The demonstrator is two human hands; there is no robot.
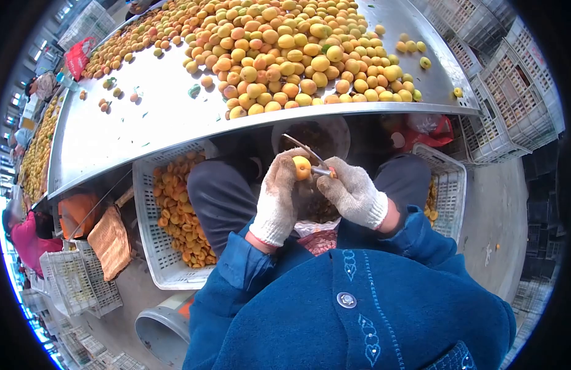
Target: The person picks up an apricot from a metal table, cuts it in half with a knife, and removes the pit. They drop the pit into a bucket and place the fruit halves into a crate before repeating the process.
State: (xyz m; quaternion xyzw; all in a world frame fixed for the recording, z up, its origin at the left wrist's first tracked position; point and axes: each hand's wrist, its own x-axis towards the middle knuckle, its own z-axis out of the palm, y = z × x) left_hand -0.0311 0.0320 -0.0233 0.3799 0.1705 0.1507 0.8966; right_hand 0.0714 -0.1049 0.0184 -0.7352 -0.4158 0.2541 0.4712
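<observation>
Both my hands wear whitish work gloves with brown, soiled fingers. My left hand (278, 197) holds an orange-yellow apricot (302, 168) between its fingers. Closed around the handle of a small metal blade tool (307, 149) is my right hand (353, 190); the blade points up and to the left, over the fruit. The lower part of the tool is against or close beside the apricot; exact contact is hard to tell. Beneath my hands, between my knees, is a pale basin (344, 137) with dark contents.
A metal table (174, 132) bears a large heap of apricots (285, 55). A crate (143, 246) of halved apricots stands left of my legs, another crate (455, 191) right. Stacked crates (513, 92) stand far right, a grey bucket (162, 330) lower left. A person in pink (29, 240) is at far left.
</observation>
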